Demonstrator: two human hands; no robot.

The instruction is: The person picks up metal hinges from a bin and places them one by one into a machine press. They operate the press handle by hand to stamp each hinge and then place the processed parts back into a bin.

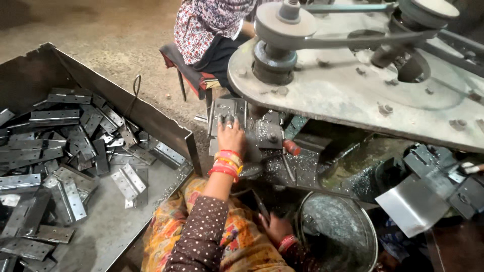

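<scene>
Steel is lying everywhere around you. Your left hand (231,135), with red and yellow bangles at the wrist, is reaching forward and pressing a flat grey metal hinge plate (225,112) against the small work surface (262,132) under the machine, fingers curled loosely over the plate's near edge rather than clenched. That plate is sitting upright-facing just below the round grey belt pulley (276,48) of the big flat-topped machine (353,95). A short red-handled lever (291,147) is standing just to the right of your hand.

Your right hand (275,227) is resting low by your lap, next to the rim of a round metal basin (337,235); I cannot tell whether it is gripping anything, as its fingers are in shadow. The basin is holding dark, glinting metal shavings.

To your left, a large open sheet-metal bin (166,126) is holding a loose heap of grey steel hinges (75,151), many lying folded, some spread open.

Beyond the machine, another person in patterned cloth (206,25) is sitting on a stool with a red cushion (187,75).
</scene>
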